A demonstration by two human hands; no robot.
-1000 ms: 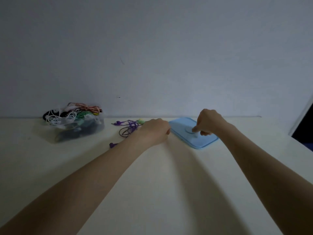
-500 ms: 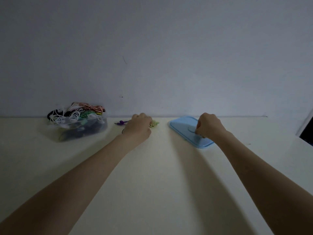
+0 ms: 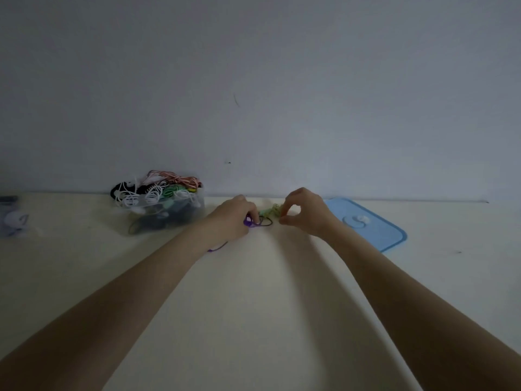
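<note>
A tangle of purple earphone cable [image 3: 249, 221] lies on the cream table near the back wall, with a loop trailing to the right of it. My left hand [image 3: 232, 218] grips this purple cable with curled fingers. A pale green and yellow earphone bundle [image 3: 271, 211] sits just behind and between my hands. My right hand [image 3: 306, 214] hovers next to it, thumb and forefinger curled towards a pinch at the green bundle; whether they hold it is unclear. A stray purple end [image 3: 217, 247] shows under my left wrist.
A clear plastic box [image 3: 166, 213] stuffed with several coiled cables stands at the back left. A light blue lid [image 3: 375, 224] lies flat to the right of my right hand. A dim object [image 3: 12, 218] sits at the far left edge. The wall runs close behind.
My right hand left the blue lid and moved left to the green bundle. My left hand stayed at the purple cable. The camera view shifted, so the box and lid sit further apart.
</note>
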